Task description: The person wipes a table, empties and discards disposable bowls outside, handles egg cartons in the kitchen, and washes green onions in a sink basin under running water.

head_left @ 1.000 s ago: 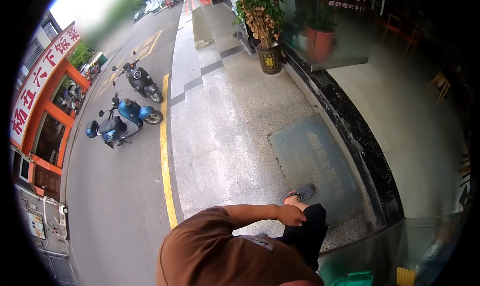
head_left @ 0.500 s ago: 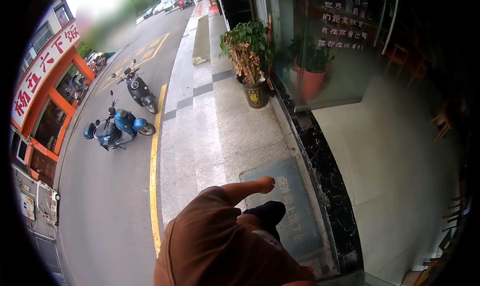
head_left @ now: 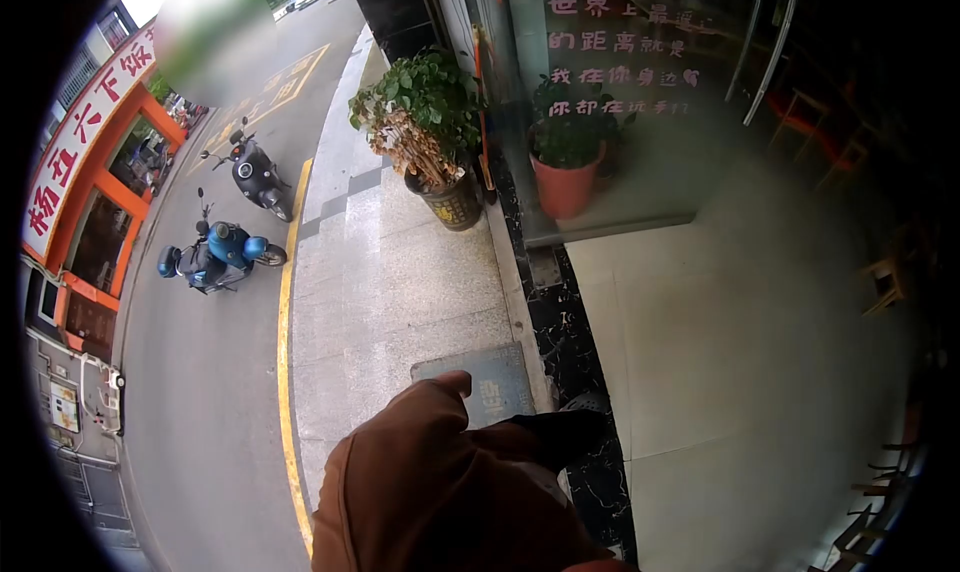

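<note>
My left hand (head_left: 458,382) shows as a small rounded shape beyond the brown sleeve (head_left: 400,442), its fingers curled in with nothing visible in them. It appears over the grey-blue mat (head_left: 500,377) and touches nothing that I can make out. My right hand is out of view. A dark-clad leg (head_left: 545,437) extends to the right, with a grey shoe (head_left: 588,402) over the black stone threshold (head_left: 590,472).
A potted plant (head_left: 425,112) stands beside the glass door (head_left: 640,172), with a red pot (head_left: 568,187) behind the glass. Pale floor tiles (head_left: 710,372) and wooden stools (head_left: 885,282) lie to the right. Two scooters (head_left: 225,247) (head_left: 258,177) stand on the road.
The view has turned and moved toward the doorway, whose floor fills more of the right side. My left hand has drawn back toward my body, and the foot now shows over the threshold.
</note>
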`<state>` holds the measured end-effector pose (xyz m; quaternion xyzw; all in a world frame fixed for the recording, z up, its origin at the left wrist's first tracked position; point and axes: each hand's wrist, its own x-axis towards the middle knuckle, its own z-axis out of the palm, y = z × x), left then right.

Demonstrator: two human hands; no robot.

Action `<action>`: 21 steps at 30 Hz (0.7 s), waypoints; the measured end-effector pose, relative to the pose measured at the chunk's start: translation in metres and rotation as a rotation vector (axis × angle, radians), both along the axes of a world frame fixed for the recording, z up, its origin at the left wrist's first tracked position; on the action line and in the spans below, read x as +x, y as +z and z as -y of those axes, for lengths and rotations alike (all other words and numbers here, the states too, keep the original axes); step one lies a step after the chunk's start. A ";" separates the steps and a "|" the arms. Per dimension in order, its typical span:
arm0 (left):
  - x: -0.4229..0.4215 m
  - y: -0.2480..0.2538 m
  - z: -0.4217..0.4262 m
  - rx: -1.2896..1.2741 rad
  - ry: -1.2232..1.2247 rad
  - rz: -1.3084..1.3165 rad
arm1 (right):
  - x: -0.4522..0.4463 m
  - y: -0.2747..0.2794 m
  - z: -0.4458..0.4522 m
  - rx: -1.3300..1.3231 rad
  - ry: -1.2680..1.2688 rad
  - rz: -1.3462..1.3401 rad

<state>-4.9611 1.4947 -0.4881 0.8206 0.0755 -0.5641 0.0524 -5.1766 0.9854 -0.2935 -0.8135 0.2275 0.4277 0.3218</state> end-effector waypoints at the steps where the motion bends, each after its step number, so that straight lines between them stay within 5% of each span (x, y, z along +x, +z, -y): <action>1: 0.042 0.011 0.044 -0.079 -0.796 -0.039 | 0.018 0.011 0.022 -0.002 -0.016 -0.001; 2: 0.079 0.024 0.084 -0.099 -0.815 0.045 | 0.030 0.023 0.042 -0.010 -0.041 0.000; 4: 0.139 0.073 0.168 -0.319 -0.025 0.558 | 0.046 0.045 0.086 -0.036 -0.097 -0.006; 7: 0.236 0.249 0.304 -0.610 0.115 0.463 | 0.049 0.079 0.130 -0.081 -0.264 -0.010; 10: 0.293 0.240 0.379 -0.895 0.066 0.803 | 0.036 0.106 0.153 -0.117 -0.512 -0.038; 14: 0.332 0.223 0.440 -0.871 0.293 0.443 | 0.009 0.111 0.171 -0.131 -0.864 -0.114; 16: 0.339 0.205 0.449 -0.663 0.151 0.242 | -0.004 0.098 0.191 -0.121 -0.998 -0.178; 18: 0.361 0.140 0.441 -0.487 -1.602 0.325 | -0.008 0.077 0.216 -0.091 -1.078 -0.244; 21: 0.380 0.128 0.440 -0.723 -1.289 0.049 | 0.001 0.032 0.281 -0.028 -1.123 -0.324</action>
